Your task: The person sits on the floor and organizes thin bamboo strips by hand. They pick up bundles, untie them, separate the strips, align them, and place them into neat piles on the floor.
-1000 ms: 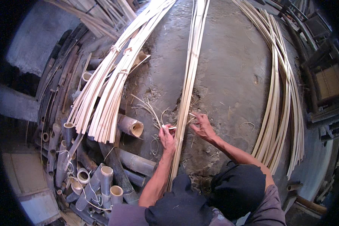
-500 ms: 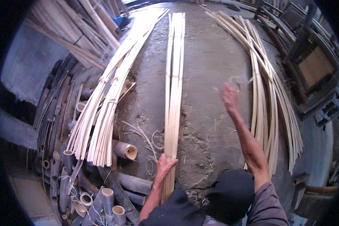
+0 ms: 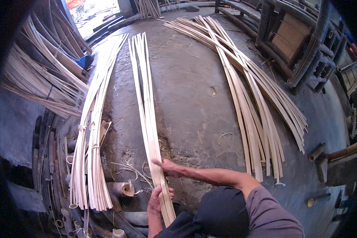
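A narrow bundle of pale bamboo strips (image 3: 148,119) runs from my lap out along the floor, its far ends fanning slightly apart. Low on the bundle, my left hand (image 3: 156,199) is closed around it, fingertips showing past the right edge. Just above, my right hand (image 3: 169,168) grips the same strips from the right side, its fingers partly hidden. To the left lie tied bundles of bamboo strips (image 3: 94,158). Over on the right, loose bamboo strips (image 3: 246,107) lie in crossing groups on the floor.
Cut bamboo tubes (image 3: 125,189) lie at the lower left, near thin curled shavings (image 3: 133,170). More strips (image 3: 39,81) lean at the far left. A dark bamboo frame (image 3: 293,43) stands at the right. The concrete floor (image 3: 186,91) is rough and cracked.
My right hand has come in from over the floor on the right to the bundle. My left hand stays on the bundle, fingers now wrapped round it. The view has shifted.
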Demonstrator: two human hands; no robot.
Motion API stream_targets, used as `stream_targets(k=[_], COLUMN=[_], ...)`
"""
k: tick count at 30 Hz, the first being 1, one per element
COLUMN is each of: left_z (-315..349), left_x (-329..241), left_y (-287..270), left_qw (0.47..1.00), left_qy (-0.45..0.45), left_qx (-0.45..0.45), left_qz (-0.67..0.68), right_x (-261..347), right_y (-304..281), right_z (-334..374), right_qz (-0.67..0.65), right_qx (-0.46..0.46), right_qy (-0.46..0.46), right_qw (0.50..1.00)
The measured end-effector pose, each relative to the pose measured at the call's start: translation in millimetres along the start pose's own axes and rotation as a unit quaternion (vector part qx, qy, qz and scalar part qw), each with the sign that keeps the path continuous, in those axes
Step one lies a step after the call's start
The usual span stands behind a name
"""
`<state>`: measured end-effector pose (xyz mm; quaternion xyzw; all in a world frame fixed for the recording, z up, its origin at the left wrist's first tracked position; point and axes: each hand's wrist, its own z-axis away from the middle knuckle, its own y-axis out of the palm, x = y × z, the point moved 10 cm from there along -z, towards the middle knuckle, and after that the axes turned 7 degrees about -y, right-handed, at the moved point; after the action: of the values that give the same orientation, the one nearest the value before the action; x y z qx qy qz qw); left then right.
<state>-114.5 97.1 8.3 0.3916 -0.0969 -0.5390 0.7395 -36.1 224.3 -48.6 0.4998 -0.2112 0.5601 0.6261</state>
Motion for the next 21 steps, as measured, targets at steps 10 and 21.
stream_targets(k=[10,21], left_z=[122,23], left_x=[-78,-202], left_y=[80,186], left_qw=[0.964,0.909], left_qy=[0.212,0.32], left_qx=[-0.063,0.052], left_qz=[-0.147,-0.262], right_x=[214,152], right_y=[150,30], right_z=[100,134], right_qz=[-0.016,0.232], right_qx=[0.145,0.053], right_qy=[-0.248,-0.211], right_qw=[0.958,0.948])
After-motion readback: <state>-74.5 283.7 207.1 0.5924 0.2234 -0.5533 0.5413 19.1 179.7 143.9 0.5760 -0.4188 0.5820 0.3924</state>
